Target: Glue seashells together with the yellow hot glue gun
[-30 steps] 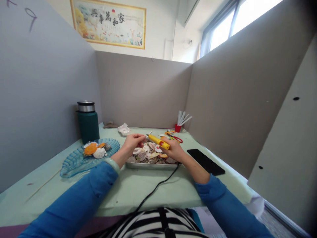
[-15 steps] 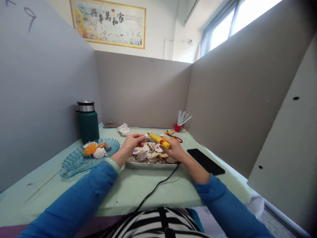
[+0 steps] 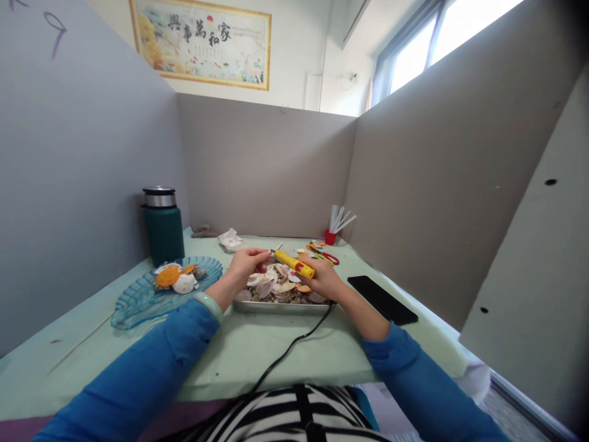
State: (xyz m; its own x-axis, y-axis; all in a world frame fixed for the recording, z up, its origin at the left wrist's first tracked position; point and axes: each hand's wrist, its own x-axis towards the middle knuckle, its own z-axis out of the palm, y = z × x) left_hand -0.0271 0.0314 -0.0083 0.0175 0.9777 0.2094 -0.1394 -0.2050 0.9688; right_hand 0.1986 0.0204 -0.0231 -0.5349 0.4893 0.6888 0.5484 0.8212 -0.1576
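Yellow plastic makes up the stick-shaped corded tool (image 3: 294, 264), gripped in the right hand (image 3: 326, 280) above the shallow metal tray (image 3: 280, 308) of mixed shells (image 3: 275, 283); it looks light and stiff, best held by the body, away from its tip. Left-hand (image 3: 243, 267) fingers pinch together beside that tip, on what I cannot tell. The blue scalloped plate (image 3: 126, 307) holds orange and white shells.

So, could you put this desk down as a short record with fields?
Left hand: pinching a small pale thing, unclear what
Right hand: holding a yellow tool, tip near the left fingers
Nearby: metal tray of shells
Left side: blue dish, green bottle
Back right: red cup of white sticks
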